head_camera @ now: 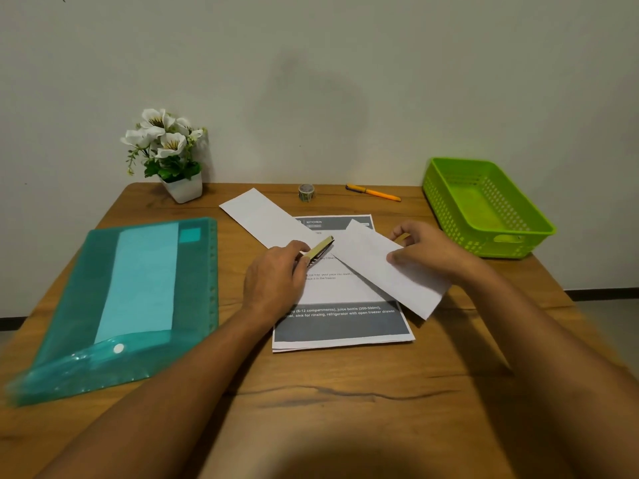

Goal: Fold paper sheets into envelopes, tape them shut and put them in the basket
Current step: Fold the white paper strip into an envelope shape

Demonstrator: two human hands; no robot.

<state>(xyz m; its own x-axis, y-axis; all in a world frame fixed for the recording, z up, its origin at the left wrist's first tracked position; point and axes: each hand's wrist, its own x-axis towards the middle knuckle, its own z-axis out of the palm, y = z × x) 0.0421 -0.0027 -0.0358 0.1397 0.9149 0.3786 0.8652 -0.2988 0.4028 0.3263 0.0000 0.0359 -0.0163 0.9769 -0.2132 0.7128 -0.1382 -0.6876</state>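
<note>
Wooden counter (345,409), plain wall behind. The right hand (425,250) pinches the folded white paper envelope (383,274) at centre; it looks light, floppy and easily creased, so best held near its folds. The left hand (276,274) pinches a sticky beige tape strip (321,248). The perforated green plastic basket (446,209) sits at 2 o'clock.

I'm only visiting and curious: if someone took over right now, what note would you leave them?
Left hand pinches a tape strip; right hand holds a folded sheet above the printed stack.
A second folded sheet lies further back, the tape roll beyond it.
The green basket holds nothing.
Done: two sheets folded.
Left: tape them shut, basket them, fold the stack.
</note>
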